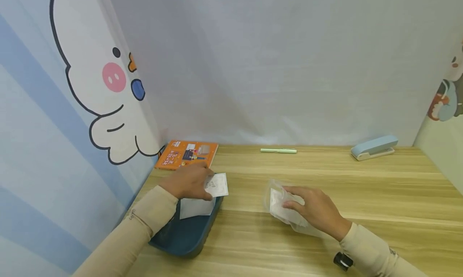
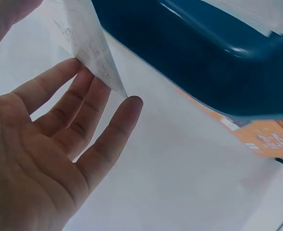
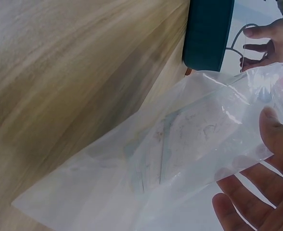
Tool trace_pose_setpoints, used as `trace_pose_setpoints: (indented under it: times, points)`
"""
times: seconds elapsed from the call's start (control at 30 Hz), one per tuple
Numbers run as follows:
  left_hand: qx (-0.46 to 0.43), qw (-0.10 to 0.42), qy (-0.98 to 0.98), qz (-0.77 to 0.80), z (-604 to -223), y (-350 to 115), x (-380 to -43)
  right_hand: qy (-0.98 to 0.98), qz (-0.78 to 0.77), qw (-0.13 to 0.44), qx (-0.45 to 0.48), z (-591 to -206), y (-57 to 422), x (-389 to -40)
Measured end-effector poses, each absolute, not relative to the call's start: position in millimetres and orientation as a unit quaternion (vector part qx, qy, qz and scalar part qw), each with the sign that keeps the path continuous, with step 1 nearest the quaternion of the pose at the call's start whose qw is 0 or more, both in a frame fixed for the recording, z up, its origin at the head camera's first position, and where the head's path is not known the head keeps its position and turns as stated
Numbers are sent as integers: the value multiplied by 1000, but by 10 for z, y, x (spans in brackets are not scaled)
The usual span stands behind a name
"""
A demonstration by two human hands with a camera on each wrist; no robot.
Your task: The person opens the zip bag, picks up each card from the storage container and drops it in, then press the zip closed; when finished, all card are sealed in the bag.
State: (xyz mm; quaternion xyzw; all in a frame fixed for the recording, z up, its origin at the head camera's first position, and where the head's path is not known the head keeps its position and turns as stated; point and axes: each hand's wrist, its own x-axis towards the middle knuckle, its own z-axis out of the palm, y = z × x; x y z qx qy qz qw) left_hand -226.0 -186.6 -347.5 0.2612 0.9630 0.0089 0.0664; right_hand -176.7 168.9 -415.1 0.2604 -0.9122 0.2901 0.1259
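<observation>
A: On my remote screen now. Where do I have room for a hand?
B: I read a bare strip of table (image 1: pixel 244 232) between the tray (image 1: pixel 195 251) and the bag (image 1: pixel 289 217).
A: Tray access?
B: Near end's open from above. Left sleeve (image 1: pixel 126 232) crosses its left side; left hand (image 1: pixel 191 180) and its packet (image 1: pixel 219 185) block the far end, second packet (image 1: pixel 197 208) lying below.
A: Right side?
B: Right hand (image 1: pixel 318 208) and bag bar the middle. I see bare wood from there to the stapler (image 1: pixel 374 147).
A: Back edge?
B: Gaps both sides of the pen (image 1: pixel 278 150): book (image 1: pixel 186 154) bounds left, stapler right. Back wall (image 1: pixel 271 68) is a hard stop.
</observation>
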Motion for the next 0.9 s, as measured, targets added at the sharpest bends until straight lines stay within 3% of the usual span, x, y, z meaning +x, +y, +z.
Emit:
trace_pose_setpoints:
  times: [0.9]
  points:
    - [329,54,943,-4,-3302,-1084,-2211,-914,291,126,254,-4168,1690,-1780]
